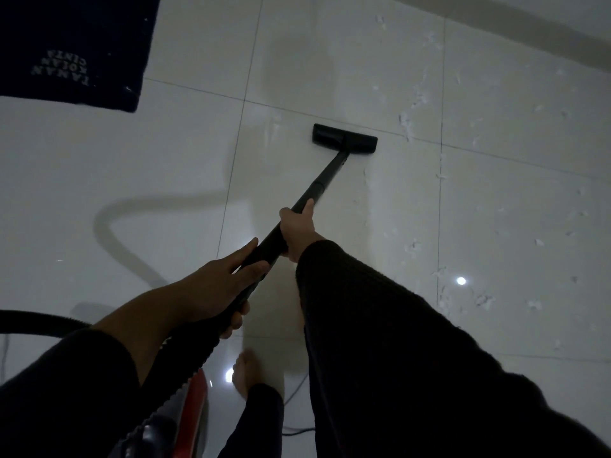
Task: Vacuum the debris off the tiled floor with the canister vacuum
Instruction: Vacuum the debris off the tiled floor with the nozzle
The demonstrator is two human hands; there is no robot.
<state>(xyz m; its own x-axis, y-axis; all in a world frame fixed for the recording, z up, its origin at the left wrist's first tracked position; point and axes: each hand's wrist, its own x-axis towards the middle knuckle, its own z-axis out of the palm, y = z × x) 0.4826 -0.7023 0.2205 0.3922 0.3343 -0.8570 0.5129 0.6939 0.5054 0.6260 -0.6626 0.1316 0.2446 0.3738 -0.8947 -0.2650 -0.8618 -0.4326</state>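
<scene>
Both hands grip the stiff, light-looking wand (325, 180): right hand (297, 231) midway, left hand (218, 285) at the hose end. The floor head (344, 139) should glide easily over the slick tiled floor (496, 193) toward the featherlight debris (416, 104).

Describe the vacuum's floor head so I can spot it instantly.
Start at the dark mat in the top left corner and look right and down across the pale tiles. The floor head is the flat black bar ending the wand, the only dark shape among white scraps.

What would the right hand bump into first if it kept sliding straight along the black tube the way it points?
Probably the black flat floor nozzle at the end of the black vacuum tube. The right hand grips that tube, and nothing else shows along it; depth is hard to judge.
</scene>
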